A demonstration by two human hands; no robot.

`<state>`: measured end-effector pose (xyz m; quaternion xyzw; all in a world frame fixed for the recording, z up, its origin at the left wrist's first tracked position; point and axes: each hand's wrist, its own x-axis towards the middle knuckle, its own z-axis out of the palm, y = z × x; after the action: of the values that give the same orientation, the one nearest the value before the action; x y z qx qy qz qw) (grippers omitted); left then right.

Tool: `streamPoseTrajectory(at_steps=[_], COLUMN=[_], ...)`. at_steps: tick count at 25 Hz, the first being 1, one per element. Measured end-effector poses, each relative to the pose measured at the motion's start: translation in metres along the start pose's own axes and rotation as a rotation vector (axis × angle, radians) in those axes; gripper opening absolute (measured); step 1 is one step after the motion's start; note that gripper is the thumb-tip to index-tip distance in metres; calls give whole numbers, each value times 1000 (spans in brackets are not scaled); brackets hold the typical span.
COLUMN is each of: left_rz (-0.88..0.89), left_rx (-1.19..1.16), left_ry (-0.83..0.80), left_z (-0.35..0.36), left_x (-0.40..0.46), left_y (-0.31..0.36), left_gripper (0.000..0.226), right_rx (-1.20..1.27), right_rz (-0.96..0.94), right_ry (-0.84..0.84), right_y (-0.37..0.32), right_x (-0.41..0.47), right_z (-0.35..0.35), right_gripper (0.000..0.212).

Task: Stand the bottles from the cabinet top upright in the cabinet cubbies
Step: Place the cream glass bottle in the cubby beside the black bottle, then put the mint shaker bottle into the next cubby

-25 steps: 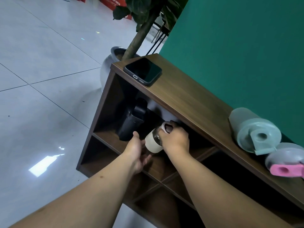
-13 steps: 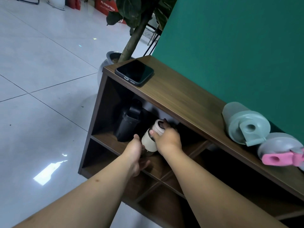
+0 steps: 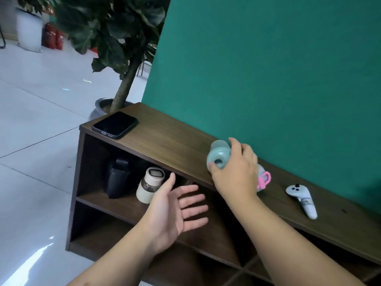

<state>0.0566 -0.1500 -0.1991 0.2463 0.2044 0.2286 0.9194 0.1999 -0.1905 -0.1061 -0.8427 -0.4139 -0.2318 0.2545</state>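
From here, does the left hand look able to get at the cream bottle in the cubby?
Probably yes. The left hand is open and empty just in front of the cubby, its thumb beside the cream bottle. The black bottle stands to the far side, not between them.

Green wall (image 3: 268, 69); pale tiled floor (image 3: 37, 124); potted tree (image 3: 121, 58) behind.

Nothing much could really be read here. A small dark marking was seen on the handle of the white controller (image 3: 302, 199) lying on the cabinet top (image 3: 171, 139), possibly a couple of characters, but it was too tiny and blurred to be made out. A red sign behind the plant (image 3: 115, 36) was hidden by leaves.
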Motion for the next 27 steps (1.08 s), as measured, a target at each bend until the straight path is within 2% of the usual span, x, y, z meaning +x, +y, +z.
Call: streamPoseTrajectory(at_steps=[2,4,7,10,14,17,18,20,23,25,27], left_rz=[0,-9,-6,-12,-4,23,36,25,-92,-209,-272], left_rx=[-110,-223,-279,-253,-177,-155,-161,-172,-122,-102,-152], left_ry=[-22,-32,-42,-85,-59,49,65,49,74,163,236], left_z=[12,19,26,37,50,52,50,43,28,13,-1], left_x=[4,13,26,30,23,6,0,-16,-34,-35,-28], left_y=[-5,-9,-9,-11,-9,-14,-16,-24,-48,-69,-87], left_gripper=[79,84,89,87,84,85,83,75,59,55,53], right_rx=[-127,-190,-225,-225,-6,195,259,384,516,579,536], right_rz=[26,5,-62,-105,-128,-205,-229,-233,-126,24,120], right_ry=[-174,-255,-225,-194,-178,-180,-230,-433,-689,-701,-593], right_y=[11,21,24,26,25,19,19,29,57,74,80], right_x=[10,15,25,31,22,-6,-17,-44,-82,-106,-129], right_z=[8,21,41,48,24,-35,-56,-95,-114,-99,-71], right_gripper=[86,93,95,82,85,91,91,89,86,85,77])
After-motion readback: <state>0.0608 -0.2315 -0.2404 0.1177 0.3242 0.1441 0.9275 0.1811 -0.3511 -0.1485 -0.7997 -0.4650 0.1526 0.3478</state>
